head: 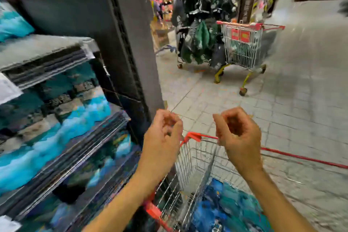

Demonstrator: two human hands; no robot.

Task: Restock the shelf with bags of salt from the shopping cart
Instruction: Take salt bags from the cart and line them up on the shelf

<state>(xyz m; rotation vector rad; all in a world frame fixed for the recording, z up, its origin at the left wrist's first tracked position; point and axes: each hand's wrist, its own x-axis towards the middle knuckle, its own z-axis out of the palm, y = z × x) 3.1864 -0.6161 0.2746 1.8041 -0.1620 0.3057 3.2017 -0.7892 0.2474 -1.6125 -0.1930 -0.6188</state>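
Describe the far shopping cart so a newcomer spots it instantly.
Look past the dark shelf end panel to the rack of dark green hanging goods. The red-rimmed wire shopping cart stands beside it, apart from the near cart; it alone has yellow legs.

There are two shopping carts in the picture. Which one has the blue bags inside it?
The near shopping cart, right below both hands, holds the blue bags. The far cart stands across the aisle beside hanging dark garments.
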